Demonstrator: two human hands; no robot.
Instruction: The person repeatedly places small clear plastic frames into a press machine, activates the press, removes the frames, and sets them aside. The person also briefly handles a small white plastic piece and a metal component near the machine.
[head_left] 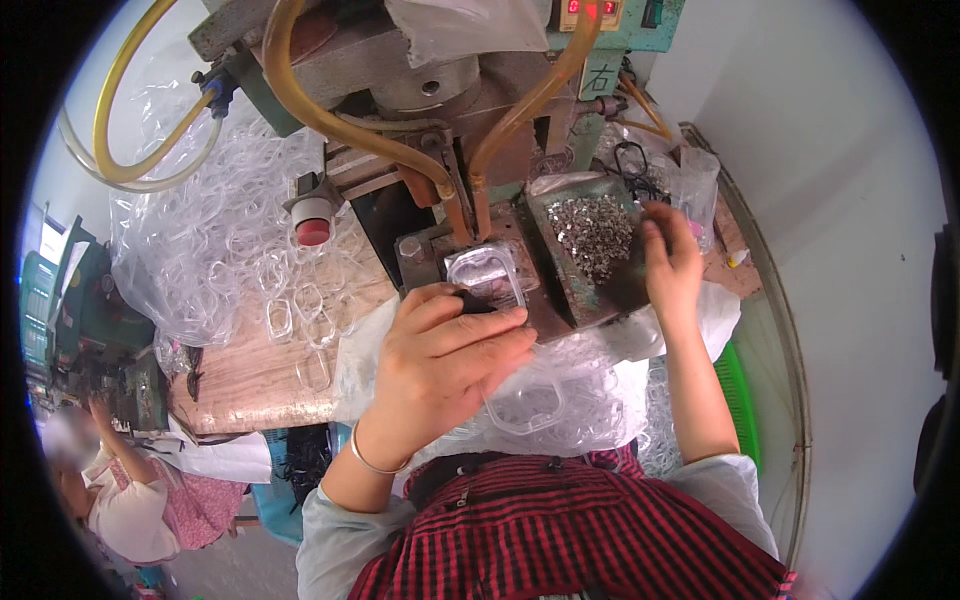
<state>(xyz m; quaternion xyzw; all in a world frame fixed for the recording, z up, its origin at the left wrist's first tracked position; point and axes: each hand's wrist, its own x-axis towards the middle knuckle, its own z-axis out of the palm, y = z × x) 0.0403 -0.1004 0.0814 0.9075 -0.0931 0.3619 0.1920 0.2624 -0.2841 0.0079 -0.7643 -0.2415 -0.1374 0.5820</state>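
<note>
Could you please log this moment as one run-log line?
left hand: fingers on clear plastic ring at press fixture | right hand: picking in tray of small metal parts | clear rings heaped on bench

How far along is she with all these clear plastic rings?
Hard to tell what is finished. In hand: the left hand holds a clear plastic ring on the machine's plate, while the right hand picks in the tray of small metal pieces. A big pile of rings sits to the left.

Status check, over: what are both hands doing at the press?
Left hand pinching a dark small part beside the clear plastic frame on the press bed. Right hand picking in the tray of metal bits. Nothing blocking.
</note>
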